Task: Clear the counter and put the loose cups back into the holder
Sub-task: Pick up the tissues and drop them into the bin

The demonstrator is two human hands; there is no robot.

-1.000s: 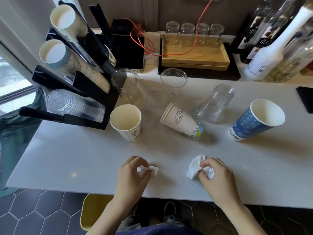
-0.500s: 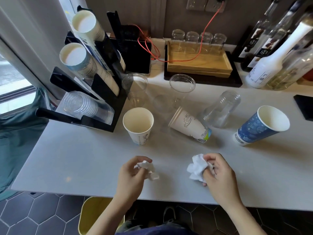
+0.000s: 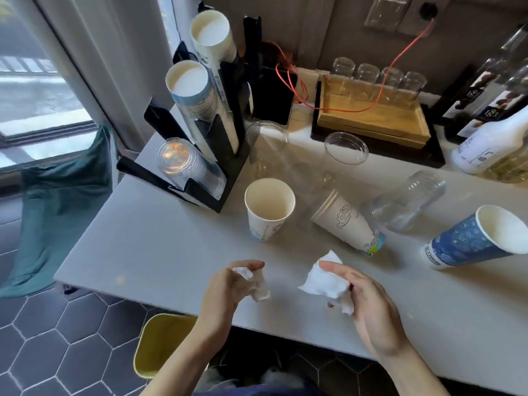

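White crumpled tissues fill each closed hand, paper cups just beyond.

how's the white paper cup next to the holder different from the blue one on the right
The white paper cup stands upright with its mouth up; the blue paper cup lies on its side, mouth facing right. The white cup has a pale wall with small print near its base; the blue cup is patterned all over. Both look empty and sit loose on the counter.
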